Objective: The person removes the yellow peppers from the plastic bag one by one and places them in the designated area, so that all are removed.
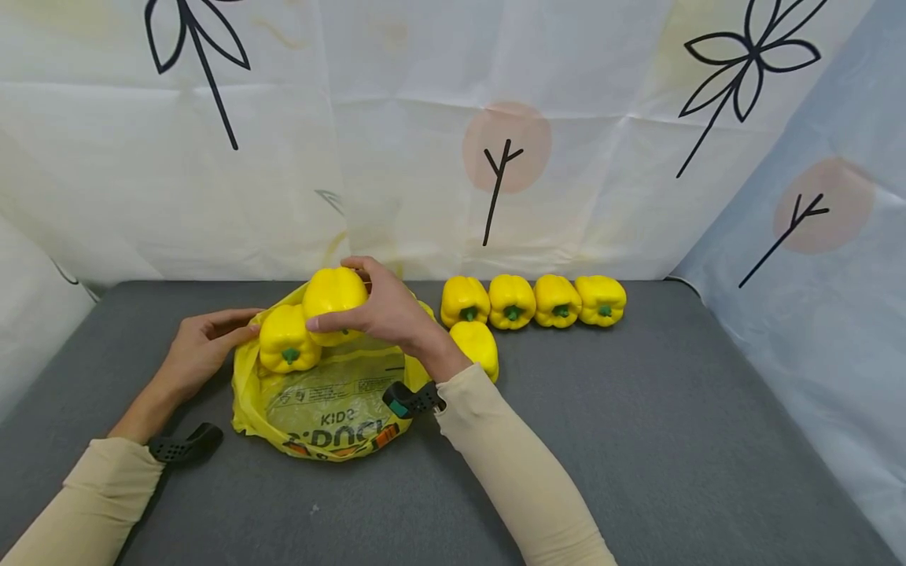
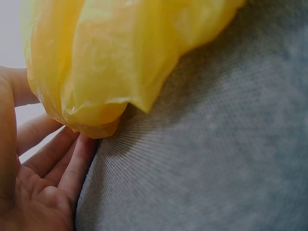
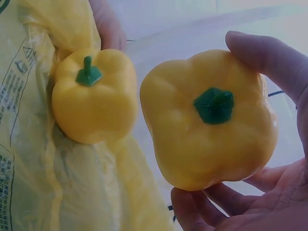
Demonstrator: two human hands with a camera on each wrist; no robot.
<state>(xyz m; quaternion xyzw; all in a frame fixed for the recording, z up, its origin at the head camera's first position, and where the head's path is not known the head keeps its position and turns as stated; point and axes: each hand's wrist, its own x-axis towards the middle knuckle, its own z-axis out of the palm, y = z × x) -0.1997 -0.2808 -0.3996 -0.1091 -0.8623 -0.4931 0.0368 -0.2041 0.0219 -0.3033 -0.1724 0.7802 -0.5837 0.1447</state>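
A yellow bell pepper (image 1: 335, 303) with a green stem is gripped in my right hand (image 1: 385, 306), above the back of the opened yellow plastic bag (image 1: 248, 393). In the right wrist view the thumb is on one side of this held pepper (image 3: 207, 139), the fingers on the other. Another bell pepper (image 1: 289, 339) sits inside the bag at its left. My left hand (image 1: 201, 350) holds the bag's left edge between thumb and fingers. Yellow plastic (image 2: 106, 57) hides the fingertips in the left wrist view.
Several yellow bell peppers (image 1: 513, 302) stand in a row at the back of the grey table (image 1: 637, 440), right of the bag. One more pepper (image 1: 476, 346) lies in front of the row, partly behind the right forearm. A patterned cloth (image 1: 410, 157) hangs behind.
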